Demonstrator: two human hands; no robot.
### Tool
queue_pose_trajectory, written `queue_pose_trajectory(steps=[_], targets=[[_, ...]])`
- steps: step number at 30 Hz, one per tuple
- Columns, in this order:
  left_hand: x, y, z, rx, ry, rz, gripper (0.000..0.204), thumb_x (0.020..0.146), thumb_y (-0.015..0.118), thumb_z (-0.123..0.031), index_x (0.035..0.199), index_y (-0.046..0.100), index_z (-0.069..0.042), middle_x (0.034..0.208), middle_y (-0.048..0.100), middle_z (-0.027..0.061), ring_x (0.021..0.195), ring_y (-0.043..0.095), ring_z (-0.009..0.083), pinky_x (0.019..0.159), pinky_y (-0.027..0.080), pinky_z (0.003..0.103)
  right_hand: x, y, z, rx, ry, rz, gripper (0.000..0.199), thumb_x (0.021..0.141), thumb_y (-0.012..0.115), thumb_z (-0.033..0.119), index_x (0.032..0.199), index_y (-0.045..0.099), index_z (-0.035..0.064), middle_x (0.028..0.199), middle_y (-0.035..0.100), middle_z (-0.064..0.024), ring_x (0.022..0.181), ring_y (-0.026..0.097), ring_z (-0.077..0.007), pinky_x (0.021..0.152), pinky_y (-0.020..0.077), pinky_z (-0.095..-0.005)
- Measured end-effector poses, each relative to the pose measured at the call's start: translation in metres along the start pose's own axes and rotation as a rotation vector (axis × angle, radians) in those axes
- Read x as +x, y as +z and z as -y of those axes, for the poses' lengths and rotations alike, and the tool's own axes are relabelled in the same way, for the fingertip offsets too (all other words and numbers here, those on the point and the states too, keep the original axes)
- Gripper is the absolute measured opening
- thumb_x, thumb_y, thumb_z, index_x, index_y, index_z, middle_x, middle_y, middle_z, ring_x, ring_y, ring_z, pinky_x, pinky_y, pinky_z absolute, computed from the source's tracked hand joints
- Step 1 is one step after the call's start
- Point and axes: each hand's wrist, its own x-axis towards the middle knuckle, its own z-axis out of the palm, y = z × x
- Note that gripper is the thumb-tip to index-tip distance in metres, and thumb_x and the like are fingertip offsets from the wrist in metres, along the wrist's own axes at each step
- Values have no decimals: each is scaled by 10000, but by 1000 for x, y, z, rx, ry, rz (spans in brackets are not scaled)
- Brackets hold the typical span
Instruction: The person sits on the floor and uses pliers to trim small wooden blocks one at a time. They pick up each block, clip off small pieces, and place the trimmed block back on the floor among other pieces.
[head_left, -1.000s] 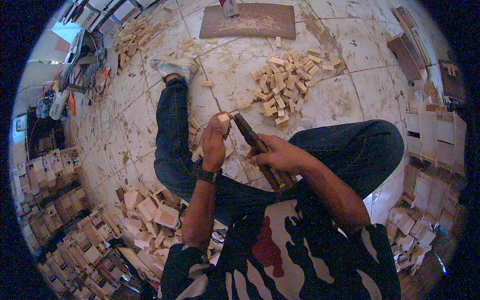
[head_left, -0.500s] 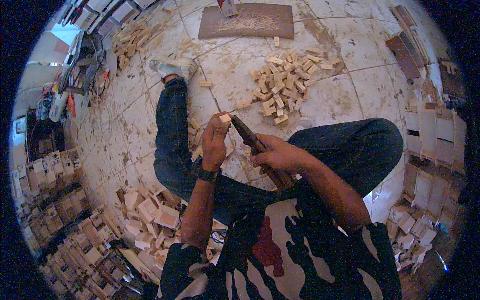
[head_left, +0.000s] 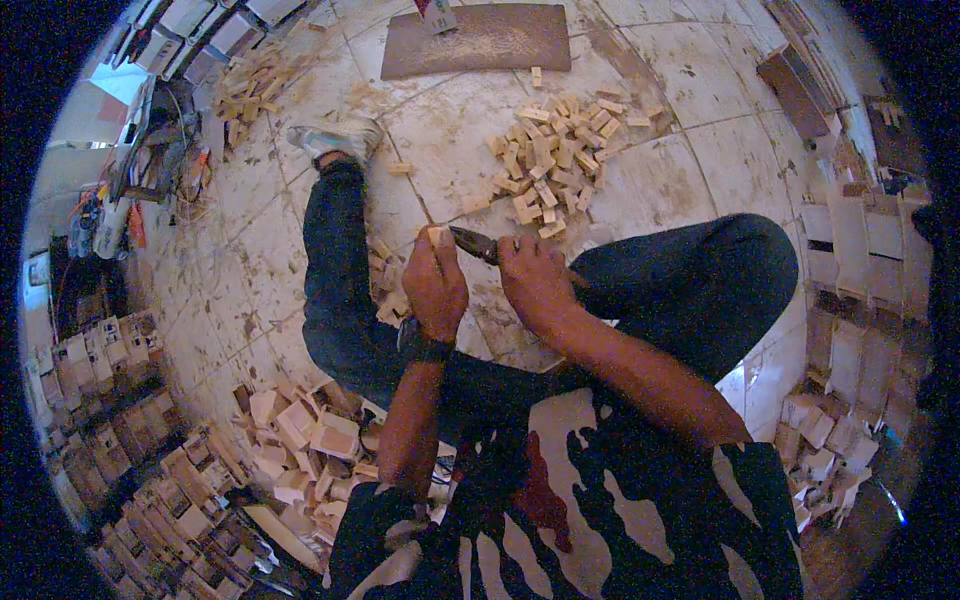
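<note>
My left hand is closed on a small pale wooden block, which shows at its fingertips. The long dark tool reaches from my right hand to the block, its tip touching or close beside it. My right fingers are wrapped over the tool and hide much of it, so its exact kind does not show. Just beyond both hands, a heap of small wooden blocks lies on the tiled floor, and a single block rests near my left shoe.
A brown board strewn with shavings lies at the far side. Larger wooden pieces are heaped at my left, beside stacked wooden parts. Cords and power tools stand far left. More wooden pieces lie at right. My bent legs frame the workspace.
My right hand has moved up along the tool toward its tip and now covers more of it. My left hand has turned, back upward, still holding the block. The view has shifted slightly.
</note>
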Motion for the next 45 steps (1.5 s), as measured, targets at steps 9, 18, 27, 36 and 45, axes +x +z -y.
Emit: queue_pose_trajectory(steps=[9,18,27,36,45], targets=[[-9,22,21,-174,-429,56,399,979,384,-340,847,548,-1,669,577,135,572,558,267,539,427,402,-1,2,-16,399,-33,235,346,810,597,142,1106,497,-5,989,585,-190,909,592,-337,770,488,-416],[-8,5,8,-308,-263,-54,389,983,388,-329,1037,567,12,681,592,113,592,567,170,526,445,323,6,-34,-16,972,103,813,450,818,649,219,1163,475,-11,964,600,-108,903,576,-211,767,492,-366],[-9,10,14,-279,-130,-54,377,983,385,-316,1071,555,8,726,603,108,601,564,167,521,440,309,6,-42,-14,1089,104,892,475,841,627,194,1238,435,18,987,576,-86,906,546,-183,741,502,-363],[-8,12,17,-318,-134,-22,406,980,381,-353,1052,556,6,705,587,88,591,547,158,512,423,309,6,-38,-10,928,82,852,443,827,623,173,1191,441,-1,945,579,-98,898,550,-206,795,463,-348],[-8,10,5,-161,-137,-66,363,980,376,-318,956,570,-11,608,545,105,532,530,241,505,407,373,-3,-13,-1,603,89,516,304,780,600,101,1019,440,2,951,585,-252,863,594,-412,731,465,-474]])
